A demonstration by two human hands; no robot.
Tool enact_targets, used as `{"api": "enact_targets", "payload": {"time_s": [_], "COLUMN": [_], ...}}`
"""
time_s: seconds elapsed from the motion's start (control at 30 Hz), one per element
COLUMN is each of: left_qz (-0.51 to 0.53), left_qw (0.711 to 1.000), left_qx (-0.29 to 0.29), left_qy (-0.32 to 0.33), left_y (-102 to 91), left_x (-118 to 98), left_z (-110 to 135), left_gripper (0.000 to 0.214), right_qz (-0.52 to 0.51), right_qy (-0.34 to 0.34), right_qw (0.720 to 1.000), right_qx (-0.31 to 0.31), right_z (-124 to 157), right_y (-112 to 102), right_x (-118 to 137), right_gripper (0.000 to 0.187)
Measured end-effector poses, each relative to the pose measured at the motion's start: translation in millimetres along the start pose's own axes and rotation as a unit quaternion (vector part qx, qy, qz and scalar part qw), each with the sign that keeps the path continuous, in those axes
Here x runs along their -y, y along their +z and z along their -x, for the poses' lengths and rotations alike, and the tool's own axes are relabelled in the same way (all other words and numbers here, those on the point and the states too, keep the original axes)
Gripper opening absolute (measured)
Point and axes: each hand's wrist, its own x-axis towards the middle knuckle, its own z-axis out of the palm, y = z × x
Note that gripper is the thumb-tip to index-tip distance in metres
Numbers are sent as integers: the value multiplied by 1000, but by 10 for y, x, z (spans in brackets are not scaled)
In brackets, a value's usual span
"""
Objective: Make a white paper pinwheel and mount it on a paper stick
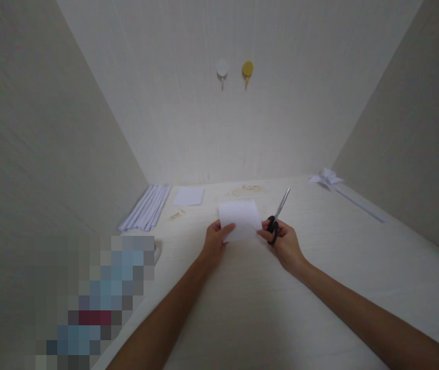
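Note:
A small white sheet of paper (241, 216), slightly curved, is held up just above the table between my hands. My left hand (215, 240) grips its left side, thumb on top. Black-handled scissors (272, 232) hang on the fingers of my right hand (287, 247), their metal blades pointing up and away to the right. The thumb and fingertips of that same hand also pinch the paper's right edge. The blades are together and apart from the paper.
White rolled paper sticks (147, 208) lie at the back left beside flat square paper (189, 196). Thin tan pieces (178, 214) are scattered nearby. A white paper pinwheel (326, 178) on a stick rests far right. White (222, 68) and yellow hooks (248, 68) are on the wall.

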Motion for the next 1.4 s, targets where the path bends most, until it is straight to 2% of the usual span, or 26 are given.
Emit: {"api": "enact_targets", "payload": {"time_s": [0.2,0.37,0.5,0.63,0.7,0.8,0.97,1.07,1.17,1.27,1.4], "left_qz": [-116,-150,-149,-160,-173,-205,-218,-200,-196,-200,-191], "left_qw": [991,984,982,979,977,972,970,974,973,972,974], "left_qx": [46,-10,-49,-40,-30,-21,-29,-67,-107,-111,-99], "left_qy": [42,98,109,120,119,110,102,87,65,59,77], "left_y": [21,76,97,97,102,123,172,184,189,192,195], "left_x": [72,49,41,55,57,47,8,-28,-61,-69,-52], "left_z": [38,67,77,84,94,123,162,162,160,158,151], "left_gripper": [41,39,39,39,38,34,33,27,20,15,17], "right_qz": [-61,-57,-14,37,34,19,1,18,44,65,72], "right_qy": [1,8,20,8,5,-1,3,4,2,5,-2], "right_qw": [997,996,1000,998,998,999,1000,999,993,988,986], "right_qx": [-46,-74,-18,40,48,27,19,50,108,142,147], "right_z": [-30,10,61,101,108,101,80,73,77,86,93], "right_y": [-22,8,53,89,93,87,75,73,77,85,90], "right_x": [13,20,5,27,39,36,3,-4,12,39,54], "right_gripper": [29,27,27,28,29,29,30,28,25,23,25]}}
